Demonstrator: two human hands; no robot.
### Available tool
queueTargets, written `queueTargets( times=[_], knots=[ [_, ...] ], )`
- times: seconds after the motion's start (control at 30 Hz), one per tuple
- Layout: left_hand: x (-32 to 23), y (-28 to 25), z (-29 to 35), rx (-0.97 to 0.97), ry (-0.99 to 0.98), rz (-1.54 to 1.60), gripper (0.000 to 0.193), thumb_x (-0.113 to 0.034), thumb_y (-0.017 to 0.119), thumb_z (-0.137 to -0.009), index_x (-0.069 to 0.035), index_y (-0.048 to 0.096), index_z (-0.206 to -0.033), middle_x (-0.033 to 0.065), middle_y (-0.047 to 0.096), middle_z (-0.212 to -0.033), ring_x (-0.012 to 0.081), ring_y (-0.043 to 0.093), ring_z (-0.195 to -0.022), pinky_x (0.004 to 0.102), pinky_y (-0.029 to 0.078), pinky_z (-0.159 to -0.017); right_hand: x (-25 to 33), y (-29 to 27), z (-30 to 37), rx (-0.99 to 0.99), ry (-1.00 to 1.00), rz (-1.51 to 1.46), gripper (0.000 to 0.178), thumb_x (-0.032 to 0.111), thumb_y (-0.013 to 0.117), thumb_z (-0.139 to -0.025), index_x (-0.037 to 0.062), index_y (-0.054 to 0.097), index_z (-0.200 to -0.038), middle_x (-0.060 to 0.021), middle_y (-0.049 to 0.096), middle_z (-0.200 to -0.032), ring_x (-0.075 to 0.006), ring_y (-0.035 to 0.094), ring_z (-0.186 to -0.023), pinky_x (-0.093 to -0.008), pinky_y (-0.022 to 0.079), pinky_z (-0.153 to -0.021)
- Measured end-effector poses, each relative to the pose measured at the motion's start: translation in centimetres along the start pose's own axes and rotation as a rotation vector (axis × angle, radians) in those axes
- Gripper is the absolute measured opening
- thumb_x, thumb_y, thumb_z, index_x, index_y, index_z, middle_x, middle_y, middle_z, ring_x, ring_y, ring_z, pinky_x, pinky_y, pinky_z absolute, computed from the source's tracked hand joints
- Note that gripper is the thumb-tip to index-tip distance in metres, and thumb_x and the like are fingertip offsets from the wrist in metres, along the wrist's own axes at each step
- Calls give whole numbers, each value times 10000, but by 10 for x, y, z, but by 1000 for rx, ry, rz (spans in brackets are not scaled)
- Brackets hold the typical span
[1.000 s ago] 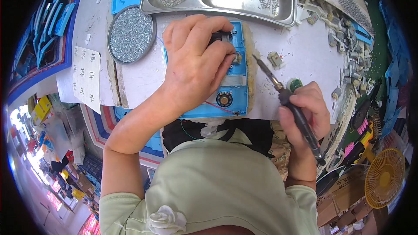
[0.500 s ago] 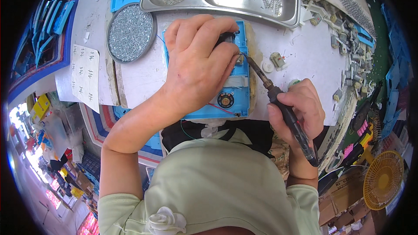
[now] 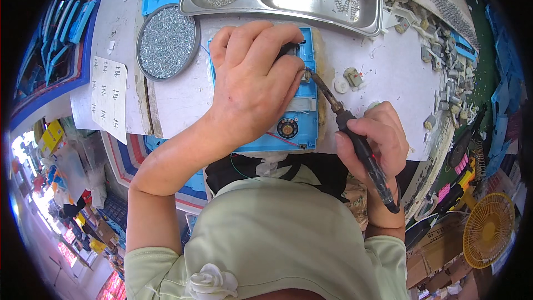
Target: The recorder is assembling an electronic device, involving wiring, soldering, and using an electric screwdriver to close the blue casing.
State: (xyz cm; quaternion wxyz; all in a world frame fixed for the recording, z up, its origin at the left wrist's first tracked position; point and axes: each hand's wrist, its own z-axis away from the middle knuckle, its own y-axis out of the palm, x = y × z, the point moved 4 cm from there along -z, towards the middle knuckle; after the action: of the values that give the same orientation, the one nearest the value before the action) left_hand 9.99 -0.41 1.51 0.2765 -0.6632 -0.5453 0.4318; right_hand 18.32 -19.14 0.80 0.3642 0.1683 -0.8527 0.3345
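Observation:
A blue plastic casing (image 3: 261, 143) lies on the white table, with a small round speaker (image 3: 287, 128) and thin wires inside it. My left hand (image 3: 250, 78) rests over the casing, its fingers bent and the thumb and forefinger closed near the right side; whatever lies between the fingertips is hidden. In my right hand (image 3: 383, 139) is a black-handled soldering iron (image 3: 363, 147). Its tip reaches the casing beside my left fingertips, near a small metal motor (image 3: 306, 76). Most of the casing's middle is covered by my left hand.
A round dish of small screws (image 3: 167, 41) stands left of the casing. Behind it is a metal tray (image 3: 277, 8) with springs. A loose small motor (image 3: 353, 77) and white disc (image 3: 341, 85) lie to the right; several motors fill the right edge. A yellow fan (image 3: 488, 230) stands lower right.
My right hand and the soldering iron have shifted slightly left, bringing the tip closer to my left fingertips. The left hand and casing have hardly moved.

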Motion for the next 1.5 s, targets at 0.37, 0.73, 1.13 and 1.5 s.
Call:
queueTargets(
  times=[0.37,0.73,1.13,1.5],
  knots=[
    [1,1,1,1,6,7,255,-86,821,-667,-135,701,-886,39,648,-1181,280,572,-1091,428,367,-934,3,-1,2,-2,-20,24,357,8,841,-724,69,653,-1022,-50,607,-698,-236,522,-595,-333,399,-554],
    [1,0,1,6,7,4,242,-87,818,-687,-131,704,-896,46,647,-1190,282,574,-1089,431,367,-939,0,-7,2,-31,-10,15,347,3,834,-734,53,655,-1026,-56,604,-702,-238,521,-599,-332,401,-552],
    [1,-1,0,16,20,-1,246,-90,820,-687,-130,706,-900,50,649,-1183,282,582,-1088,437,371,-941,-1,-15,0,-33,-10,37,335,-1,837,-730,42,662,-1013,-65,593,-699,-243,524,-599,-332,403,-547],
    [1,-2,-1,22,26,-10,229,-100,823,-699,-127,718,-901,57,658,-1174,284,591,-1074,427,376,-939,0,-18,1,-47,-18,43,330,0,835,-741,32,658,-1018,-70,598,-705,-246,530,-605,-333,409,-550]
  ],
)
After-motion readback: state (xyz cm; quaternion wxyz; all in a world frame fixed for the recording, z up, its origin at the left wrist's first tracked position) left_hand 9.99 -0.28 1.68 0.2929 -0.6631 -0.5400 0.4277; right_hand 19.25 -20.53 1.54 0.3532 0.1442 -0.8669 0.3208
